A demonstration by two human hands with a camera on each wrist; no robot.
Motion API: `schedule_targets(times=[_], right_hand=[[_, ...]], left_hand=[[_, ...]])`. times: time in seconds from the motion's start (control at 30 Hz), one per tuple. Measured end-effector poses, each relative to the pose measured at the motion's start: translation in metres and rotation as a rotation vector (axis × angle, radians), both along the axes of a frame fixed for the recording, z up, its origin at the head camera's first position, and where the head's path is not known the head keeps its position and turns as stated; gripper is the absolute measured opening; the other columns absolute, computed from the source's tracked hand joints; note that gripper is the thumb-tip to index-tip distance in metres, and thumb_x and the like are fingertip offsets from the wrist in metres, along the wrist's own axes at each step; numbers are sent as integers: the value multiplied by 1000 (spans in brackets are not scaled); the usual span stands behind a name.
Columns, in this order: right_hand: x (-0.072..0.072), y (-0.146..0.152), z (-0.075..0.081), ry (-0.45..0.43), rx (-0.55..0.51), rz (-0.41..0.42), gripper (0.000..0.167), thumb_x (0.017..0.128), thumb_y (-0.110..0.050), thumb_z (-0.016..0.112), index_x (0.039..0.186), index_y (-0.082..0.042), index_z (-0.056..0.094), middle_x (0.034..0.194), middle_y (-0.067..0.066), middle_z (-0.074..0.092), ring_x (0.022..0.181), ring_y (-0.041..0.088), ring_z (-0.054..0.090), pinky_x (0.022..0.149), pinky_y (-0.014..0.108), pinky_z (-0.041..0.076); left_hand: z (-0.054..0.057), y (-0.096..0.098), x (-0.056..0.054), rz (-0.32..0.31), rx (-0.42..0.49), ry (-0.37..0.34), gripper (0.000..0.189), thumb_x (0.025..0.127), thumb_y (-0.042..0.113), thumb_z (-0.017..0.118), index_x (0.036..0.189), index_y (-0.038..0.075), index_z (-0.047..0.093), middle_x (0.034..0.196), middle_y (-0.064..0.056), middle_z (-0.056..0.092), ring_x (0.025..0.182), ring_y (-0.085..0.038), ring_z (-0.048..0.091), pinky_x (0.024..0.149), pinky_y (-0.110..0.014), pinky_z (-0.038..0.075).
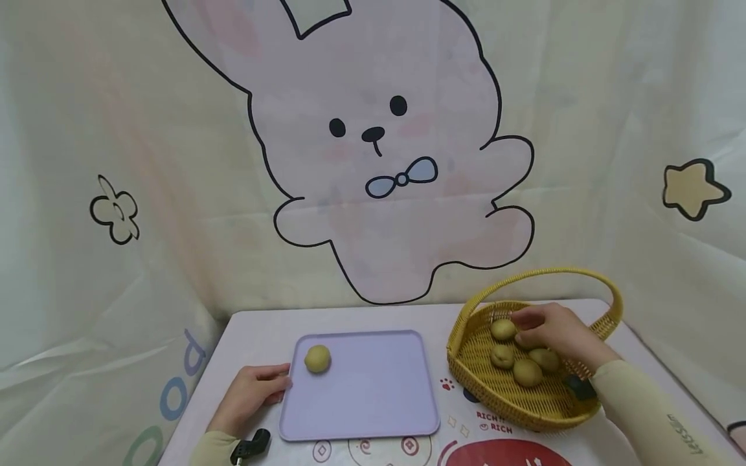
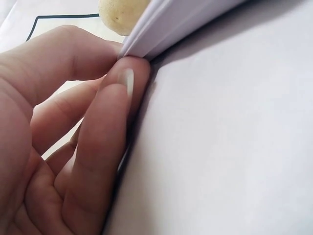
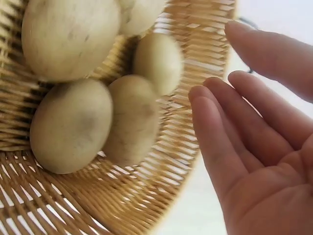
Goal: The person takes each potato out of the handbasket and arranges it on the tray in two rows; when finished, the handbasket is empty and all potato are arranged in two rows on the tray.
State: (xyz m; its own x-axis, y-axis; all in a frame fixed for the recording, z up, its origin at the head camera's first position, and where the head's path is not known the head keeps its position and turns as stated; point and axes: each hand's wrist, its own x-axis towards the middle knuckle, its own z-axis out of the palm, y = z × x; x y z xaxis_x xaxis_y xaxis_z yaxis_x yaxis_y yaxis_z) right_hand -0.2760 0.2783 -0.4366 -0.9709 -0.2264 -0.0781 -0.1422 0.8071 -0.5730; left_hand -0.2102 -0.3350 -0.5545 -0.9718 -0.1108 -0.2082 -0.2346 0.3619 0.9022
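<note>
My left hand [image 1: 249, 395] is at the left edge of a lilac tray [image 1: 373, 388]. In the left wrist view, its thumb and fingers pinch the tray's rim [image 2: 159, 29]. One potato [image 1: 317, 359] sits near the tray's back left corner. On the right, my right hand [image 1: 553, 333] reaches over a yellow wicker basket [image 1: 495, 391] with an arched handle. Several potatoes [image 3: 71, 125] lie in the basket. The right wrist view shows that hand's thumb and fingers [image 3: 259, 122] apart beside the potatoes, with nothing between them.
The basket's handle [image 1: 548, 270] arches up behind my right hand. A printed white cloth [image 1: 460, 446] covers the table. Behind it hangs a curtain [image 1: 233, 272] with a large cartoon animal.
</note>
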Motion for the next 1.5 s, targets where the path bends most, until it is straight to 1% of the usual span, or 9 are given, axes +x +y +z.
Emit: schedule_targets(times=[0.17,0.3,0.43,0.57,0.8,0.93,1.13,1.3,1.5], right_hand=[[-23,-1,-19,4,22,-17,47,93,-19,83,135,0,73,126,19,76,119,41,70,101,61,56],[-33,-2,-29,-23,20,-30,42,93,-16,81,132,0,74,128,22,75,120,44,69,99,62,56],[-37,-6,-32,-39,23,-41,44,92,-19,83,131,0,75,131,24,74,124,49,66,102,66,52],[-42,-9,-32,-10,52,-36,49,87,-23,88,128,2,76,128,25,75,123,51,66,104,68,50],[-50,-13,-36,-12,92,-42,51,84,-30,92,121,1,78,122,23,76,119,47,68,102,66,52],[-51,-16,-41,-16,92,-39,47,83,-26,90,120,1,78,121,21,77,117,44,69,102,64,52],[-46,-16,-42,-11,83,-40,44,81,-22,91,117,1,77,118,20,77,115,43,69,100,63,53],[-42,-15,-43,10,74,-37,44,84,-23,90,119,1,78,120,21,77,118,44,69,101,64,53],[-24,-19,-24,90,50,-11,47,89,-34,88,125,-4,79,123,16,79,120,43,70,101,64,53]], left_hand=[[-1,-2,0,1,3,1,47,89,19,88,132,6,78,111,-6,81,78,-7,70,71,-21,59],[0,-2,2,-1,4,4,47,89,19,88,132,5,77,108,-6,81,76,-7,69,70,-21,58],[0,-2,2,-11,19,2,48,88,19,88,133,5,77,105,-5,80,76,-8,68,69,-21,58],[-1,-2,0,-6,19,-3,48,88,21,89,133,6,77,103,-4,80,75,-7,68,69,-21,57],[0,-2,1,4,21,-1,49,88,21,89,132,5,77,101,-3,79,75,-7,68,69,-21,58],[1,-1,1,5,7,-1,48,89,20,88,133,4,77,98,-3,79,74,-8,68,68,-21,57],[-1,3,1,-2,7,10,47,89,18,87,133,4,76,111,-8,81,78,-9,69,70,-21,58],[-2,4,0,-7,6,13,47,90,18,87,133,4,76,112,-9,81,79,-9,70,70,-22,59],[-2,1,0,-3,-25,2,47,89,21,88,133,5,77,104,-5,80,75,-9,68,67,-21,57]])
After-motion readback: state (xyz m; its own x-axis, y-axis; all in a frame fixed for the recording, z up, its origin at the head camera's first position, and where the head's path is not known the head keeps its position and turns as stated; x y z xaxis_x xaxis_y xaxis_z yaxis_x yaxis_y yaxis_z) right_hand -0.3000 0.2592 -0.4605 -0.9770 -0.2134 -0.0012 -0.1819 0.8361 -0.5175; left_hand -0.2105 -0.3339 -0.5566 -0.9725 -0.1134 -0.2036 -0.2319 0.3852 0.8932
